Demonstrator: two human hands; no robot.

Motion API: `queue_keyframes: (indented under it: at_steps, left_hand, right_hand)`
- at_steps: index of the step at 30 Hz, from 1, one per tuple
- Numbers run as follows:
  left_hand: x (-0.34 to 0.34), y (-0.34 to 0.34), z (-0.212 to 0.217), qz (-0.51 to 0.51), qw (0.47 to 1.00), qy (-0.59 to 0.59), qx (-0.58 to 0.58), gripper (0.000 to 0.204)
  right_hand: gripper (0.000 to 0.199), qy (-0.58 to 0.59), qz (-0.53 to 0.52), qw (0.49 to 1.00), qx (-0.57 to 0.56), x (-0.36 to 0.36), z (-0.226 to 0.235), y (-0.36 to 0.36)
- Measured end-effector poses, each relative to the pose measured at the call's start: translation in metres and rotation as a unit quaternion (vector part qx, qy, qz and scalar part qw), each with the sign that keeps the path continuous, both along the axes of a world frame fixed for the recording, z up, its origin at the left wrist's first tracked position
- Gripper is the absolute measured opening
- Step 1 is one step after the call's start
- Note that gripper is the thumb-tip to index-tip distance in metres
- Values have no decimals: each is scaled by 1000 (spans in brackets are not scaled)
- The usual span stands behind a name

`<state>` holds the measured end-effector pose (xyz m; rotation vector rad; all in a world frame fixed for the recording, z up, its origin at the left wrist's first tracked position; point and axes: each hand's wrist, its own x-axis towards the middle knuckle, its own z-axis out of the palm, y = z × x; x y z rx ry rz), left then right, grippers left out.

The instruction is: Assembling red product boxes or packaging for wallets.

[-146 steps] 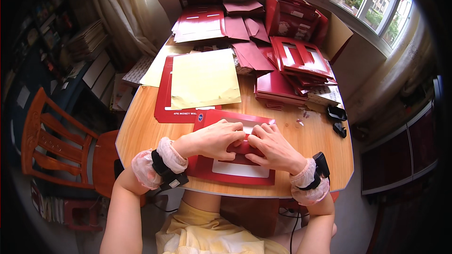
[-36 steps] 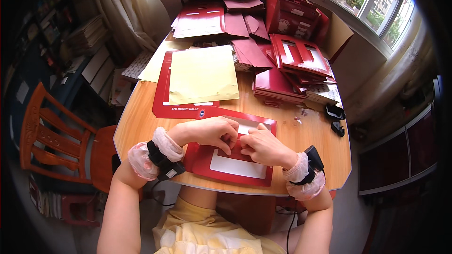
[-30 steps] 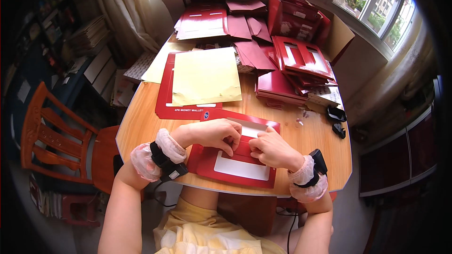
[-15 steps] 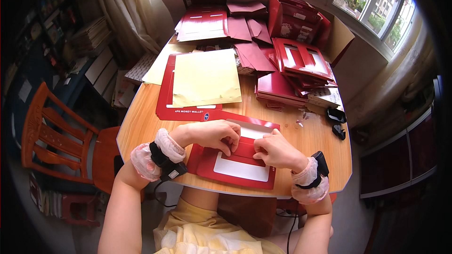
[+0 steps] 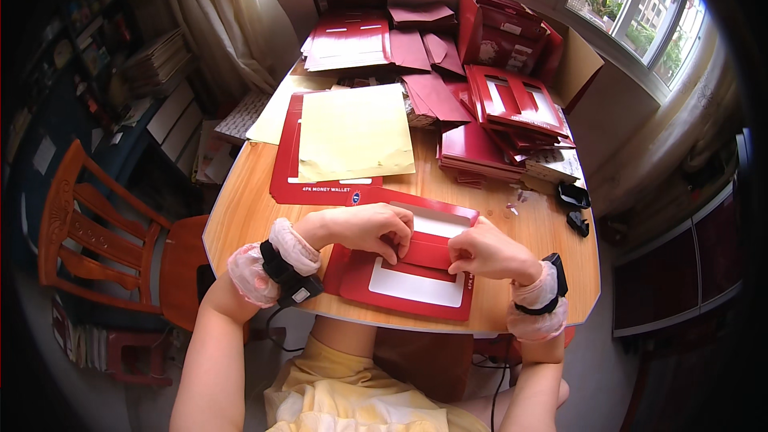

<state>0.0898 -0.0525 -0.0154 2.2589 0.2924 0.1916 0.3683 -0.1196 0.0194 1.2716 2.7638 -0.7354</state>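
Note:
A red cardboard sleeve (image 5: 416, 306) with white window panels lies flat at the table's front edge. Across its middle runs a raised red strip (image 5: 428, 255). My left hand (image 5: 370, 230) is closed, thumb and curled fingers pinching the strip's left end. At the strip's right end my right hand (image 5: 492, 253) is closed in a similar pinch. Exactly how the strip joins the sleeve cannot be made out under my fingers. Just beyond my left hand, a pale yellow sheet (image 5: 356, 132) rests on another red cardboard sleeve (image 5: 320, 194).
Stacked red sleeves (image 5: 512, 104) and dull red envelopes (image 5: 436, 100) crowd the far side, before an open carton (image 5: 588, 56). Small black objects (image 5: 574, 210) sit at the right edge. A wooden chair (image 5: 104, 232) stands left. Each wrist wears a strapped black device.
My right hand has shifted slightly right along the strip, toward the sleeve's right edge. The left hand stays at nearly the same spot, still pinching. The whole view has shifted a little.

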Motion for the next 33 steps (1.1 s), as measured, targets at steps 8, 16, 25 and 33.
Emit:
queue_keyframes:
  at_steps: [8, 16, 25, 33]
  left_hand:
    - [-1, -1, 0, 26, 1000, -2, -7, 18]
    - [-15, 4, 10, 178, 972, -141, 59, 20]
    - [-56, 34, 7, 494, 865, -60, -64, 35]
    - [-39, 37, -13, 374, 865, -100, -319, 24]
  right_hand:
    - [35, 163, 8, 986, 29, -22, -17, -3]
    - [31, 138, -25, 987, 81, -33, -17, -13]
    - [29, 126, -55, 984, 112, -19, 7, -21]
    - [31, 175, -93, 974, 108, -23, -2, -18]
